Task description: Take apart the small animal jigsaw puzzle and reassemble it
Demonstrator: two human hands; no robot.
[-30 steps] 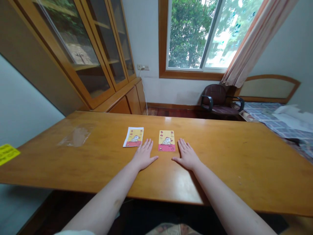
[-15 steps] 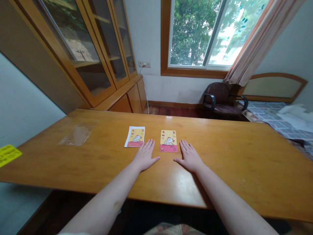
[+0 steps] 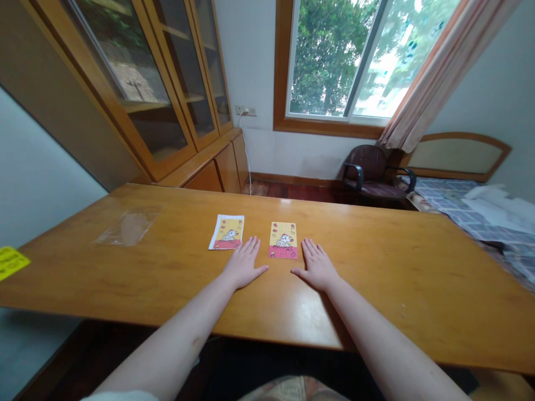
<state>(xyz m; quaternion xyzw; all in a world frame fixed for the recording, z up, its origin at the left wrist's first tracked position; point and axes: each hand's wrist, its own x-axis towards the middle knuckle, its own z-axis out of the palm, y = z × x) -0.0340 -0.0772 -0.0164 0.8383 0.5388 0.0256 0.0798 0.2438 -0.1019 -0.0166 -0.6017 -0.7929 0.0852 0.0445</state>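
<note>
Flat on the wooden table (image 3: 167, 284) lies my left hand (image 3: 243, 264), open with its thumb spread toward the middle. Its fingertips reach the lower right corner of a white-bordered picture card (image 3: 228, 233); whether they touch it I cannot tell. A second yellow and pink card (image 3: 283, 240), printed with a white cartoon animal, lies between my hands. My right hand (image 3: 317, 265) rests palm down just right of this card, open and holding nothing.
A clear plastic sleeve (image 3: 129, 227) lies on the left of the table, with a yellow label (image 3: 12, 264) at the left edge. Beyond the table are a glass-door cabinet (image 3: 167, 72), an office chair (image 3: 368, 170) and a bed (image 3: 451, 195).
The view has shifted slightly, so the table, cards and hands appear a little further left. Both hands hold the same flat pose beside the cards.
</note>
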